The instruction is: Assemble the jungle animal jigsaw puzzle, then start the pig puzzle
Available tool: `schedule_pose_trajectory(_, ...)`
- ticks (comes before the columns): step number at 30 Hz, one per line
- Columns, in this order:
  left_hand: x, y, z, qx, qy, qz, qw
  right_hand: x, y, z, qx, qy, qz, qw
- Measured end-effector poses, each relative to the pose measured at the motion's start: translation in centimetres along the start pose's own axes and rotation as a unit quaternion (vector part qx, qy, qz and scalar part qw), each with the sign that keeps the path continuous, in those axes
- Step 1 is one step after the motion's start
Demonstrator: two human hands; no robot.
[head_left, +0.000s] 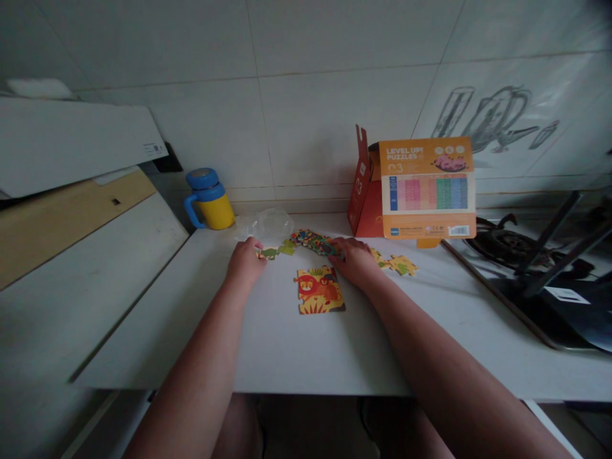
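My left hand (pixel 246 261) rests on the white counter (pixel 335 344) with its fingers curled around a green puzzle piece (pixel 269 253). My right hand (pixel 354 260) lies just right of it, fingers closed over the edge of a heap of loose puzzle pieces (pixel 310 241). Between and just below the hands sits a joined orange section of puzzle showing a lion (pixel 319 290). A few more loose yellow-green pieces (pixel 400 263) lie to the right of my right hand.
An open orange puzzle box (pixel 421 188) stands against the tiled wall at the back. A yellow mug with a blue lid (pixel 210 199) and a clear plastic bag (pixel 265 224) sit at back left. A gas hob (pixel 535 268) fills the right side.
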State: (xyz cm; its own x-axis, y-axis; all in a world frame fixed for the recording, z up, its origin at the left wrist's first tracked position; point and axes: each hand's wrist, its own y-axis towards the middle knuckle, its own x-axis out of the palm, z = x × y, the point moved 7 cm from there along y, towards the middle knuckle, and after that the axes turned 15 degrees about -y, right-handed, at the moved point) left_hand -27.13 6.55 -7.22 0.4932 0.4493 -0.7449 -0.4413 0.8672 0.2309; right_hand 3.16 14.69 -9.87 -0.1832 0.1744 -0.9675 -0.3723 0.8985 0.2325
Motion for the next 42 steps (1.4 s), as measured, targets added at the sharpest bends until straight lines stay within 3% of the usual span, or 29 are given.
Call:
schedule_pose_trajectory(3, -0.8, 0.5, -0.7, -0.025, -0.022, 0.016, 0.999, -0.5, 0.1, 0.6, 0.046, 0.011, 0.021, 0.999)
schedule_pose_trajectory(8, -3.5, 1.4, -2.7, -0.064, -0.034, 0.114, 0.991, -1.9, -0.5, 1.7, 0.128, -0.013, 0.064, 0.99)
schedule_pose_trajectory(12, -4.4, 1.5, -3.5, -0.076, 0.007, 0.133, 0.988, -2.2, -1.3, 2.5, 0.179, -0.08, 0.042, 0.98)
schedule_pose_trajectory(18, -3.6, 0.5, -1.9, -0.02, 0.081, 0.129, 0.988, -2.6, -1.1, 1.2, 0.126, -0.062, 0.049, 0.989)
schedule_pose_trajectory(20, -3.3, 0.2, -0.8, 0.017, 0.101, 0.136, 0.985, -3.7, -1.8, -1.3, 0.063, 0.001, 0.057, 0.996)
schedule_pose_trajectory(22, -3.2, 0.0, 0.0, 0.032, 0.118, 0.138, 0.983, -5.1, -3.7, -5.5, -0.022, 0.102, 0.04, 0.994)
schedule_pose_trajectory(23, -3.1, -0.1, 0.2, 0.03, 0.123, 0.135, 0.983, -5.8, -5.1, -8.4, -0.085, 0.175, 0.016, 0.981)
schedule_pose_trajectory(24, -3.1, -0.1, 0.3, 0.028, 0.126, 0.132, 0.983, -6.5, -6.9, -11.9, -0.172, 0.26, -0.03, 0.95)
schedule_pose_trajectory(26, -3.3, -0.4, 0.6, 0.024, 0.127, 0.132, 0.983, -7.8, -11.3, -19.0, -0.339, 0.415, -0.162, 0.829)
schedule_pose_trajectory(28, -3.5, -0.7, 0.8, 0.02, 0.124, 0.136, 0.983, -8.3, -14.6, -24.2, -0.419, 0.49, -0.279, 0.712)
schedule_pose_trajectory(29, -3.6, -0.8, 0.8, 0.019, 0.123, 0.137, 0.983, -8.0, -15.1, -26.0, -0.434, 0.486, -0.312, 0.692)
schedule_pose_trajectory(30, -3.6, -0.9, 0.9, 0.02, 0.12, 0.137, 0.983, -7.3, -15.0, -27.3, -0.434, 0.471, -0.336, 0.691)
schedule_pose_trajectory(31, -3.6, -1.0, 0.9, 0.022, 0.116, 0.135, 0.984, -6.4, -14.0, -27.9, -0.401, 0.473, -0.35, 0.702)
schedule_pose_trajectory(34, -3.3, -0.9, 0.8, 0.034, 0.096, 0.122, 0.987, -3.7, -9.9, -27.6, -0.257, 0.541, -0.412, 0.687)
schedule_pose_trajectory(36, -2.8, -0.6, 0.7, 0.046, 0.076, 0.097, 0.991, -3.0, -7.0, -25.8, -0.204, 0.537, -0.392, 0.719)
schedule_pose_trajectory(37, -2.4, -0.6, 0.9, 0.061, 0.065, 0.08, 0.993, -3.4, -5.7, -24.5, -0.205, 0.515, -0.346, 0.757)
schedule_pose_trajectory(39, -1.8, -0.7, 1.4, 0.096, 0.039, 0.06, 0.993, -5.0, -3.2, -20.9, -0.22, 0.403, -0.182, 0.87)
schedule_pose_trajectory(41, -1.4, -0.9, 1.9, 0.116, 0.018, 0.063, 0.991, -6.3, -1.4, -16.1, -0.157, 0.203, -0.02, 0.966)
schedule_pose_trajectory(42, -1.2, -1.0, 2.2, 0.118, 0.012, 0.063, 0.991, -6.3, -0.7, -13.7, -0.109, 0.086, 0.009, 0.99)
